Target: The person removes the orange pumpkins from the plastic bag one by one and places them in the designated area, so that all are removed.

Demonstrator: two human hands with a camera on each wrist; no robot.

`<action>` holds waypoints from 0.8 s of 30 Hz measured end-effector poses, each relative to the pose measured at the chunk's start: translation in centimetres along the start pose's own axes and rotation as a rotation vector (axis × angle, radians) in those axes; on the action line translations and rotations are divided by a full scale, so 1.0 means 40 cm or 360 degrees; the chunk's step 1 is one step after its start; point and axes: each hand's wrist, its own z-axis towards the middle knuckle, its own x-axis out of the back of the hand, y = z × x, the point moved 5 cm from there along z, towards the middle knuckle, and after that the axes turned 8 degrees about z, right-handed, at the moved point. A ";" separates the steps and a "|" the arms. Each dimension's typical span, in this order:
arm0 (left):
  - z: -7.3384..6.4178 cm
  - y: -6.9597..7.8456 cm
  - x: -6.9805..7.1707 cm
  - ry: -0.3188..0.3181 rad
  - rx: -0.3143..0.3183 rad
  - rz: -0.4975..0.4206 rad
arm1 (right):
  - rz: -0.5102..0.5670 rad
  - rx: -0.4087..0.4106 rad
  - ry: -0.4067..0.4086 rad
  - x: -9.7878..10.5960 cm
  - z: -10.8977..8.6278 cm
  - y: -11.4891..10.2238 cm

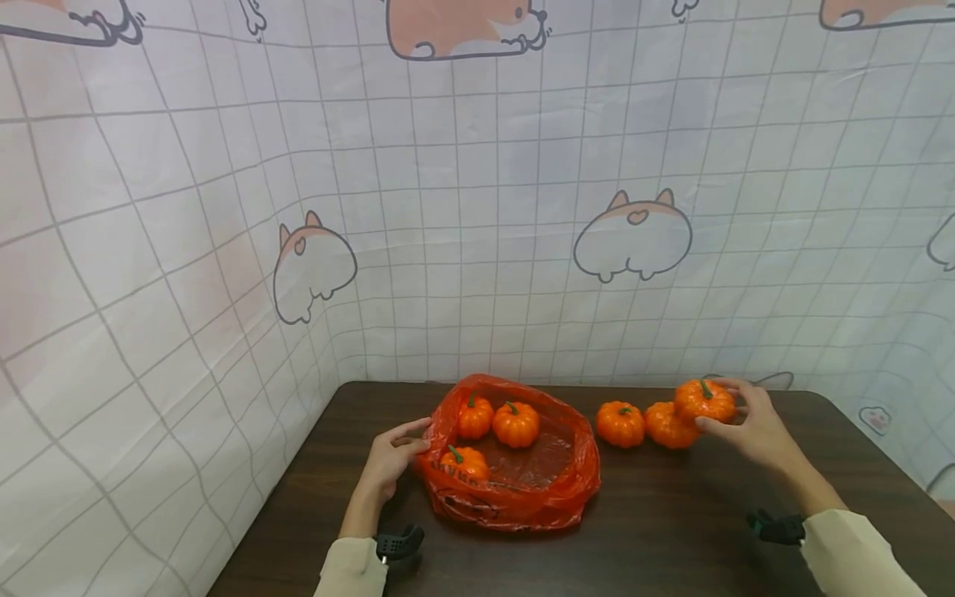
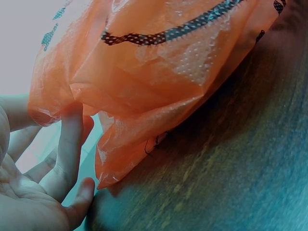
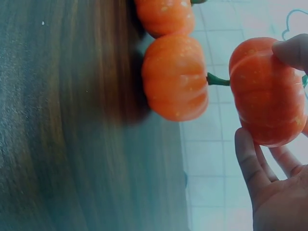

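My right hand [image 1: 757, 423] grips a small orange pumpkin [image 1: 704, 401] with a green stem, raised above the table. In the right wrist view the fingers and thumb lie around this held pumpkin [image 3: 267, 91]. Just below and left of it on the table sit another pumpkin [image 1: 670, 427] and, beside that, one more [image 1: 620, 424]. My left hand [image 1: 390, 458] holds the left edge of an open red plastic bag [image 1: 515, 510]. Inside the bag lie three pumpkins, one at the back [image 1: 516, 424]. In the left wrist view the bag's plastic [image 2: 144, 67] passes between the fingers.
Everything stands on a dark wood table [image 1: 656, 539]. A white grid-patterned cloth [image 1: 477, 249] with cartoon dogs hangs behind and along the left side. Dark wrist bands [image 1: 399, 543] are on both wrists.
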 end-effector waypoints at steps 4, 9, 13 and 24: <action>-0.003 0.002 0.001 -0.0003 0.0010 -0.0010 | -0.0019 -0.0010 0.0003 0.012 0.003 -0.001; -0.003 0.002 0.002 0.0000 0.0014 -0.0016 | -0.0043 0.0010 0.0034 0.027 0.007 0.000; -0.005 0.002 0.001 0.0002 0.0015 -0.0010 | -0.0048 0.0036 0.0090 0.039 0.009 0.012; 0.003 -0.005 -0.001 0.0012 0.0015 -0.0004 | -0.0142 -0.0023 0.0119 0.067 0.005 0.062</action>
